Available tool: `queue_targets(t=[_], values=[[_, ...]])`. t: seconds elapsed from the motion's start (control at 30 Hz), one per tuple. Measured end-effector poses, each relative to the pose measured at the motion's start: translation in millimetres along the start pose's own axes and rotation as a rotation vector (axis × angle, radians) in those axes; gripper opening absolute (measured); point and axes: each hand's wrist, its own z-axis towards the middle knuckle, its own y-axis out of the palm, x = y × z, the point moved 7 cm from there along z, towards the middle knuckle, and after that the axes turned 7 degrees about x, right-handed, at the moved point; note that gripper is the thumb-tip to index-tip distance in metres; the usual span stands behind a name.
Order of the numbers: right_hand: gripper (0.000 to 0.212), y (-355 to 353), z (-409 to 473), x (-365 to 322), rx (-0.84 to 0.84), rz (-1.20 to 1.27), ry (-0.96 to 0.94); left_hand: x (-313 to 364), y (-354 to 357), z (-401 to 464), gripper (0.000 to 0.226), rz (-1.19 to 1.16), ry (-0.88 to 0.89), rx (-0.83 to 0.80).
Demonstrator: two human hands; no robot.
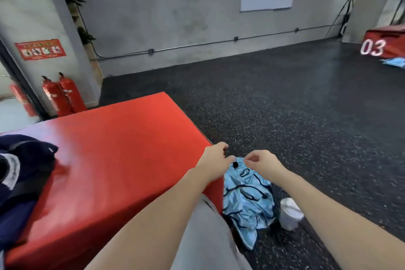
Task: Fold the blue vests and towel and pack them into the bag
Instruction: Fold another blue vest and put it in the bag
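A light blue vest (pixel 246 197) with dark trim hangs crumpled beside the right end of the red box (pixel 114 160). My left hand (pixel 215 160) pinches its top edge by the box corner. My right hand (pixel 262 162) pinches the same edge a little to the right, fingers curled. A dark navy bag (pixel 19 180) lies open on the left side of the box top. More light blue cloth (pixel 393 62) lies on the floor far right, by another red box.
A second red box marked 03 (pixel 385 44) stands at the far right. Two red fire extinguishers (pixel 62 96) lean by the left wall. My white shoe (pixel 289 212) rests on the dark speckled floor. A tripod (pixel 345 15) stands in the back corner.
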Motion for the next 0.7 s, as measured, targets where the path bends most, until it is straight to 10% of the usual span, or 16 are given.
queue_targets(t=[0.7], values=[[0.024,156.2,109.8,242.9,-0.247,-0.057,0.262,-121.2,250.1,50.6,0.053,0.087,-0.324,-0.377]])
